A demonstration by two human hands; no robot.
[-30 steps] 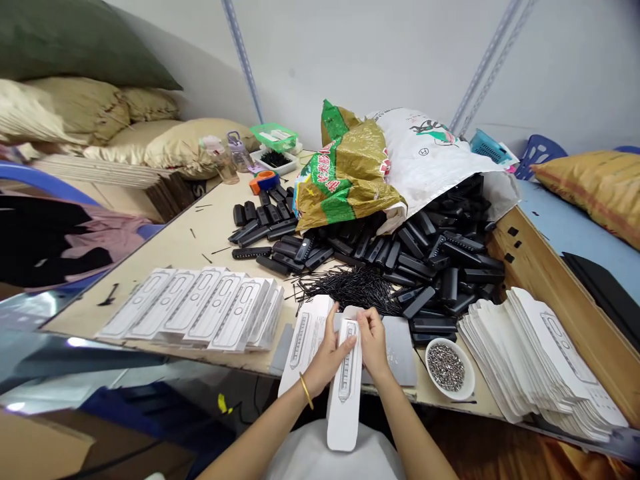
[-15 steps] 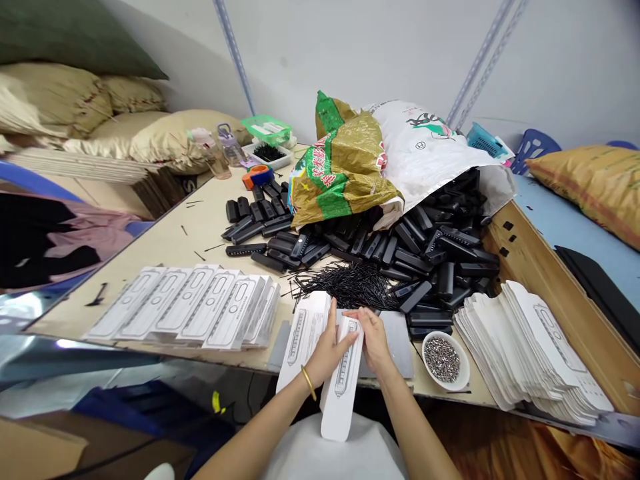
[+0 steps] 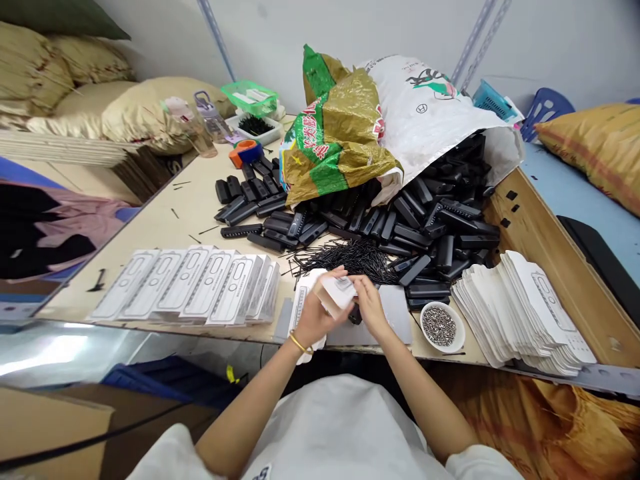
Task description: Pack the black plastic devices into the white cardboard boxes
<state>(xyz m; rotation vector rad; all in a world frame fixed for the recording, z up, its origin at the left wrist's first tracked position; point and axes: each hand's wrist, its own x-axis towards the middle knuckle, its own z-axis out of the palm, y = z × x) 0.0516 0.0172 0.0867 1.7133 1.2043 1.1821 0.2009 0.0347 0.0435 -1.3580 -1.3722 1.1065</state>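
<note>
A small white printed carton (image 3: pixel 336 297) is tilted up in front of me, one end turned toward my body. My left hand (image 3: pixel 314 315) wraps around its left side, a gold bangle on the wrist. The fingers of my right hand (image 3: pixel 370 308) pinch its right edge near the top. Another white printed carton (image 3: pixel 299 308) lies on the table partly under my left hand. Just below the held carton, a black plastic piece (image 3: pixel 355 315) shows beside my right hand, mostly hidden. Both hands are above a grey mat (image 3: pixel 396 319).
Several filled-out white cartons (image 3: pixel 193 283) stand in a row at left. Flat cartons (image 3: pixel 520 313) are stacked at right, beside a white bowl (image 3: pixel 443 327) of small metal parts. Behind lie thin black sticks (image 3: pixel 345 261), black plastic housings (image 3: pixel 415 233) and a gold-green bag (image 3: pixel 340 140).
The carton in my hands has gone from lying lengthwise, printed face up, to tilted with its end toward me. A black piece now shows below it. The camera view has shifted.
</note>
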